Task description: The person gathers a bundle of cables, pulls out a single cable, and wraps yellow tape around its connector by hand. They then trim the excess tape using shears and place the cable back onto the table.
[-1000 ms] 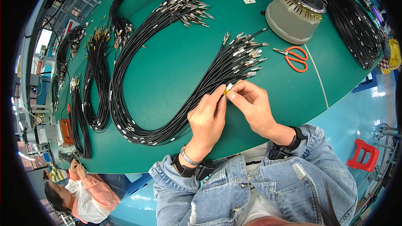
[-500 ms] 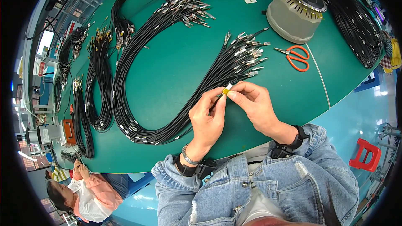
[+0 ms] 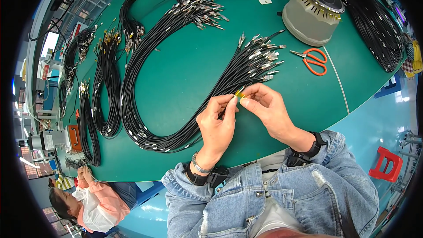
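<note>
I see a green worktop (image 3: 189,75) carrying black cable bundles (image 3: 145,83) beyond my left hand (image 3: 218,125), orange scissors (image 3: 313,60) and a grey round machine (image 3: 313,13) beyond my right hand (image 3: 269,108).

The small yellow piece (image 3: 239,93) pinched between the two hands sits a bit lower and more sideways now than it did a second ago. The left hand (image 3: 218,123) has slid a little toward 3 o'clock, closer to the right hand (image 3: 266,108). Their fingertips now meet tightly around the piece.
</note>
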